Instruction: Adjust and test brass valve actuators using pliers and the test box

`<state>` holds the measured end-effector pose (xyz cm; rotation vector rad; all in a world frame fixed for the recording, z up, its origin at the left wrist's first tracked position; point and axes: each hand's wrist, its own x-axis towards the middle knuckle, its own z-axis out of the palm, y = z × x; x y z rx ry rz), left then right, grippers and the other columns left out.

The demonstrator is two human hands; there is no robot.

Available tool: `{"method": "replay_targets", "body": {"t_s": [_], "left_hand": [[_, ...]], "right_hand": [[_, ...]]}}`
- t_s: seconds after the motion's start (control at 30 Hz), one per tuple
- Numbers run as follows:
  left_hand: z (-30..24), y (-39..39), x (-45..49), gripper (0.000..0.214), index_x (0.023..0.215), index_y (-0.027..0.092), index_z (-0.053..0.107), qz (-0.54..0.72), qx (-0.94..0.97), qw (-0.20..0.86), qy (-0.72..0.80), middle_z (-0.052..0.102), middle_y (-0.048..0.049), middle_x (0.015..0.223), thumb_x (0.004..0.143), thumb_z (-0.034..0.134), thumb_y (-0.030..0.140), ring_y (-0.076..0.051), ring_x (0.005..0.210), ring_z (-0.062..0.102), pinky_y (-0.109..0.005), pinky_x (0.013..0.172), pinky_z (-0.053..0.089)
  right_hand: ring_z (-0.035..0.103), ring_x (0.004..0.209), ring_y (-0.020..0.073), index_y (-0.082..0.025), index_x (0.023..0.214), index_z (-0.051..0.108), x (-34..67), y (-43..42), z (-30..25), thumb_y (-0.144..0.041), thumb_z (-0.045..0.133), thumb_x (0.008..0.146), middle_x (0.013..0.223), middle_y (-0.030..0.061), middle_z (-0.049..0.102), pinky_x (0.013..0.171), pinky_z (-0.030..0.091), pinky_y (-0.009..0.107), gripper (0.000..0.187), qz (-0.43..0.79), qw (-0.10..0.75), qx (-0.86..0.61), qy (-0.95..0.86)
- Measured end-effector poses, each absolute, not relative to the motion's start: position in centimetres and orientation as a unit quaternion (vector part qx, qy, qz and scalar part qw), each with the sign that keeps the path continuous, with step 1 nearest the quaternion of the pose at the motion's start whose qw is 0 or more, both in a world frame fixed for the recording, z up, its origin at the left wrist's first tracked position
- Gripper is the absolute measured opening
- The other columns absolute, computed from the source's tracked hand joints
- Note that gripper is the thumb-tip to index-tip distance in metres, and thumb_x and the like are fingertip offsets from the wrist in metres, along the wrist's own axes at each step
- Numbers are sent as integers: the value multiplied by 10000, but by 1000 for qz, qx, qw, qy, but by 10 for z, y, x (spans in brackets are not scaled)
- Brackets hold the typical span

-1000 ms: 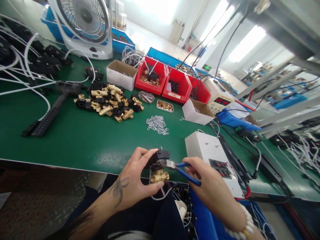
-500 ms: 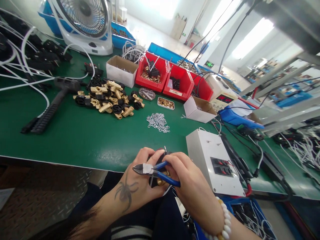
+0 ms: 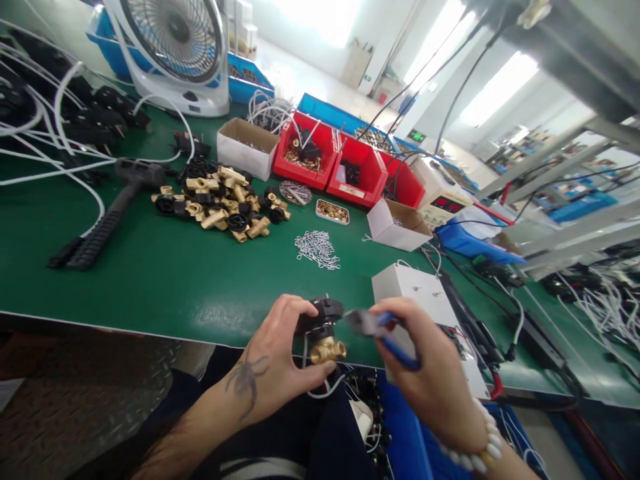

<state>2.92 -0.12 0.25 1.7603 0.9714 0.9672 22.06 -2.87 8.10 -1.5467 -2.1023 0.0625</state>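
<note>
1. In the head view, the left hand (image 3: 273, 360) is clamped on a valve assembly, its fingers at the black housing (image 3: 327, 311) and its thumb against the brass body (image 3: 327, 351).
2. The valve assembly is held at the near edge of the green surface (image 3: 220, 287), roughly upright, with the housing above and the brass body below; a white cable (image 3: 320, 397) loops beneath it.
3. The right hand (image 3: 425, 363) is closed round the blue handles of a pair of cutters (image 3: 367, 323), and a beaded bracelet (image 3: 493, 443) circles that wrist.
4. The cutters point toward the housing, their tips just beside it; they are blurred, so I cannot tell whether the jaws are parted.
5. Beyond the hands lies a heap of bent silver pins (image 3: 319, 250), with a small tray (image 3: 333, 221) of brass pieces behind it.
6. To the left of those sits a pile of brass fittings (image 3: 220, 203) mixed with black parts, then a black hammer (image 3: 107, 223).
7. Farther back stand red bins (image 3: 350, 192), a white carton (image 3: 244, 156) and a fan (image 3: 177, 53).
8. A pale box (image 3: 417, 287) rests on the surface, partly behind the right hand.
</note>
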Motion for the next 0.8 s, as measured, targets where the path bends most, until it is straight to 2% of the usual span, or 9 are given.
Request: {"method": "replay_targets", "body": {"t_s": [0.1, 0.27, 0.3, 0.4, 0.47, 0.6, 0.63, 0.73, 0.8], "left_hand": [[7, -4, 28, 327, 925, 224, 477, 400, 692, 447, 402, 525, -52, 1085, 712, 723, 197, -221, 1025, 570, -409, 889, 545], [2, -3, 30, 323, 882, 217, 489, 406, 680, 446, 416, 520, -63, 1107, 679, 739, 195, -237, 1057, 569, -426, 905, 537], [2, -3, 30, 320, 880, 216, 491, 406, 677, 449, 419, 519, -64, 1112, 679, 739, 200, -240, 1066, 567, -431, 912, 534], [3, -3, 31, 320, 872, 214, 491, 404, 671, 457, 421, 521, -65, 1119, 673, 742, 206, -241, 1067, 565, -436, 918, 528], [3, -4, 31, 316, 870, 213, 492, 403, 671, 458, 422, 521, -67, 1124, 673, 739, 205, -240, 1064, 564, -440, 920, 526], [4, -4, 32, 309, 872, 212, 492, 403, 675, 451, 422, 514, -71, 1129, 679, 733, 205, -242, 1067, 561, -439, 907, 532], [4, -4, 32, 309, 871, 213, 492, 403, 676, 452, 421, 514, -70, 1128, 679, 733, 205, -240, 1063, 564, -434, 900, 536], [3, -4, 32, 312, 869, 216, 495, 403, 671, 458, 421, 518, -62, 1130, 675, 740, 201, -232, 1049, 572, -421, 895, 538], [3, -4, 31, 314, 873, 217, 500, 404, 670, 459, 421, 521, -60, 1134, 674, 742, 199, -230, 1051, 571, -420, 904, 535]], "right_hand": [[647, 731, 165, -217, 1011, 548, 231, -36, 75, -181, 547, 903, 835, 27, 644, 660, 535, 282, 114, -48, 347, -640, -684], [601, 584, 158, -190, 964, 605, 241, -42, 75, -190, 535, 866, 736, 26, 643, 533, 489, 273, 120, 70, 153, -614, -772], [596, 594, 157, -195, 959, 607, 243, -44, 78, -192, 535, 869, 741, 24, 638, 541, 486, 270, 115, 59, 161, -621, -765], [616, 691, 164, -215, 995, 581, 245, -46, 81, -187, 557, 876, 842, 31, 647, 631, 499, 279, 125, -51, 293, -655, -695], [620, 691, 167, -219, 989, 574, 245, -45, 79, -155, 549, 870, 852, 34, 648, 641, 497, 284, 137, -81, 312, -642, -695], [600, 583, 167, -206, 903, 597, 242, -39, 78, -86, 461, 850, 708, 22, 630, 539, 468, 272, 189, 14, 132, -582, -802], [601, 588, 165, -207, 906, 595, 242, -39, 80, -92, 463, 856, 716, 23, 634, 539, 469, 268, 182, 24, 129, -585, -801], [609, 653, 154, -221, 951, 567, 244, -40, 85, -141, 525, 875, 799, 19, 634, 597, 486, 255, 118, -41, 266, -631, -728], [606, 640, 151, -222, 946, 558, 244, -40, 83, -127, 533, 857, 794, 14, 630, 592, 481, 253, 133, -71, 286, -630, -718]]}}
